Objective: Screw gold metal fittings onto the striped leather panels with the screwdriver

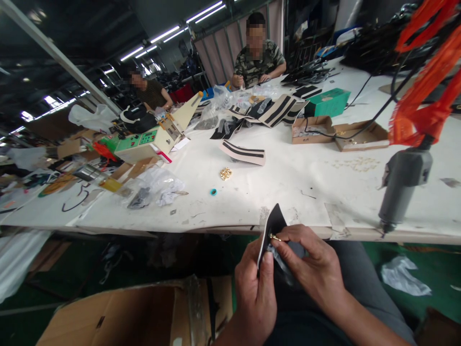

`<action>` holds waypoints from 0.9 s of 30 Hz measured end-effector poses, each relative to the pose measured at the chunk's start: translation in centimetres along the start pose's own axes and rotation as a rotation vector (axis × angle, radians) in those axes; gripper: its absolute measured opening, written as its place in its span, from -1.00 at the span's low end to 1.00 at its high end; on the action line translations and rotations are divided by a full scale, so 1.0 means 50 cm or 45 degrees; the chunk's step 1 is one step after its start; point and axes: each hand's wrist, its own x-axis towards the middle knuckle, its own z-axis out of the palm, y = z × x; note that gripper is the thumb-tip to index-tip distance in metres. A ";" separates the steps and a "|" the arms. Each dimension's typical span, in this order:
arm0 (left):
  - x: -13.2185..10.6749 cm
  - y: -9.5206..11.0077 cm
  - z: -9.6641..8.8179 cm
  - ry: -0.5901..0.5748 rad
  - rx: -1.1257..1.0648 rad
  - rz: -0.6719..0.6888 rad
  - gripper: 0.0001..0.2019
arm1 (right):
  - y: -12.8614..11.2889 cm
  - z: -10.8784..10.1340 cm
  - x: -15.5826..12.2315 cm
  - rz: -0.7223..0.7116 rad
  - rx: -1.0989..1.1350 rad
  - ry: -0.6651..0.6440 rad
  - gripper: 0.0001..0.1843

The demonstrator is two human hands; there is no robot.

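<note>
My left hand [255,291] grips a black pointed leather piece [274,224] from below, thumb pressed on its white edge. My right hand [309,262] pinches a small gold metal fitting [275,237] against that piece, fingers curled. Both hands sit over my lap, just in front of the white worktable's [288,182] near edge. A small heap of gold fittings [225,173] and a blue ring [213,192] lie on the table beyond.
A grey hanging tool [403,185] with orange straps is at right. Cardboard trays [338,132], a green box [328,102], striped black-and-cream pieces [245,152], a green-and-cream machine [151,141] and plastic bags crowd the table. Two people sit at the far side. A cardboard box [137,312] is by my knee.
</note>
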 end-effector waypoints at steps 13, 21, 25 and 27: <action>0.014 0.028 -0.006 -0.173 -0.201 0.087 -0.40 | -0.019 -0.031 -0.005 -0.171 -0.274 -0.336 -0.25; -0.001 0.010 0.014 -0.227 -0.187 0.067 -0.40 | -0.012 -0.037 -0.008 0.078 -0.168 -0.129 -0.68; 0.048 -0.004 0.017 -0.216 -0.069 0.059 -0.63 | -0.009 -0.068 0.011 0.592 0.260 -0.174 -0.71; 0.088 -0.009 0.023 -0.178 -0.056 0.079 -0.74 | -0.005 -0.086 0.022 0.901 0.510 -0.239 -0.61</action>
